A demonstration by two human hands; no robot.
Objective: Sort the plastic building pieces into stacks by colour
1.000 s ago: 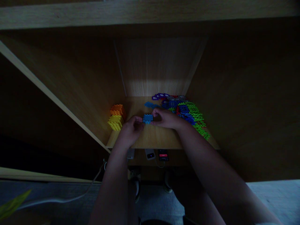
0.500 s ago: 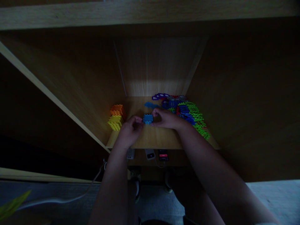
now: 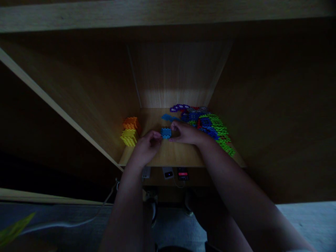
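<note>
A small blue block point(image 3: 166, 132) made of interlocking plastic tiles is held over the wooden shelf point(image 3: 173, 155) between both hands. My left hand point(image 3: 146, 147) pinches its left side with curled fingers. My right hand point(image 3: 185, 133) grips its right side, fingers closed round it. A yellow tile cube point(image 3: 128, 137) and an orange tile cube point(image 3: 131, 123) stand at the shelf's left, just left of my left hand. A pile of loose tiles point(image 3: 210, 126) in green, blue, purple and red lies to the right, touching my right wrist.
The shelf sits in a dim wooden cubby with slanting side walls point(image 3: 99, 105) and a back panel point(image 3: 174, 75). A few loose light-blue tiles point(image 3: 168, 117) lie behind the hands. Small devices point(image 3: 175, 173) and a cable point(image 3: 105, 203) are below the shelf's front edge.
Almost nothing has moved; both hands stay on the blue block, with only slight shifts of the left fingers.
</note>
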